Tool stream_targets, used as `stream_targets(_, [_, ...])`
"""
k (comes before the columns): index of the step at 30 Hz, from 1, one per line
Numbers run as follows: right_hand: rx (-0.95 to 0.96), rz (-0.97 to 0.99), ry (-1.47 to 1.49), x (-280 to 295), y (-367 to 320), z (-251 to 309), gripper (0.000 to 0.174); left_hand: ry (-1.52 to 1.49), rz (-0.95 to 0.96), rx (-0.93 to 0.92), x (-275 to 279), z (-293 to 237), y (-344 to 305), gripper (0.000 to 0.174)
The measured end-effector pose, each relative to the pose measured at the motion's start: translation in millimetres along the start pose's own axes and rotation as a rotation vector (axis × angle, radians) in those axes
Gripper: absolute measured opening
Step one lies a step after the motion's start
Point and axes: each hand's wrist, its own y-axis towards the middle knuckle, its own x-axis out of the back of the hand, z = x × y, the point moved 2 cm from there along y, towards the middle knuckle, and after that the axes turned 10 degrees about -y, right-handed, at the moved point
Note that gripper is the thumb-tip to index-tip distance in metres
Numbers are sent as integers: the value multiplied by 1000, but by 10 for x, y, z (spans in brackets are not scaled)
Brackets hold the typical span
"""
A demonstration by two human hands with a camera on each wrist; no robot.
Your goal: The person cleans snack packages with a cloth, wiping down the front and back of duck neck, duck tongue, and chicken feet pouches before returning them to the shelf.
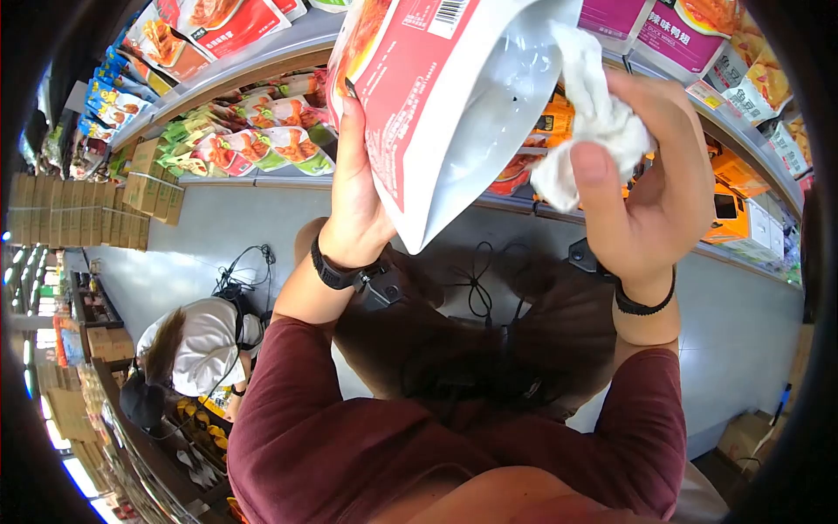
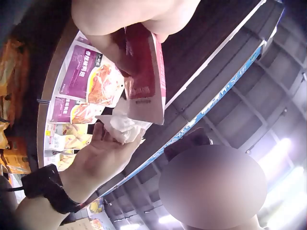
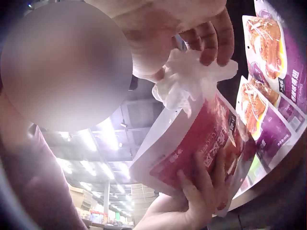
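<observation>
My left hand (image 1: 360,201) grips a red and white food pouch (image 1: 410,105), thumb on one printed face. In the right wrist view, the fingers of that hand (image 3: 201,191) spread over the pouch's other printed face (image 3: 192,139). The pouch is tilted, with its pale folded bottom toward my right hand (image 1: 655,192). That hand holds a crumpled white cloth (image 1: 602,113) between thumb and fingers, right at the pouch's edge. In the left wrist view the cloth (image 2: 123,125) overlaps the pouch's lower corner (image 2: 148,108).
Curved shelves in front hold purple pouches (image 1: 676,35), green and red packs (image 1: 262,144) and orange boxes (image 1: 733,214). Stacked cartons (image 1: 78,210) stand at left. Black cables (image 1: 476,279) lie on the floor. Another person in a white shirt (image 1: 205,345) is at lower left.
</observation>
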Motion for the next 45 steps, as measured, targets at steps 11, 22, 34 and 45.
stream_targets(11, [-39, -98, -225, -274, -69, -247, 24, 253, -33, -255, 193, 108, 58, 54])
stream_targets(22, [6, 78, -149, -426, -176, -66, 25, 189, -50, -221, 121, 77, 31, 58])
stream_targets(34, [140, 130, -42, -602, -337, 252, 28, 127, -118, -129, 111, 21, 96, 67])
stream_targets(45, [129, -60, -154, -246, -33, -61, 30, 64, -109, -104, 68, 54, 50, 63])
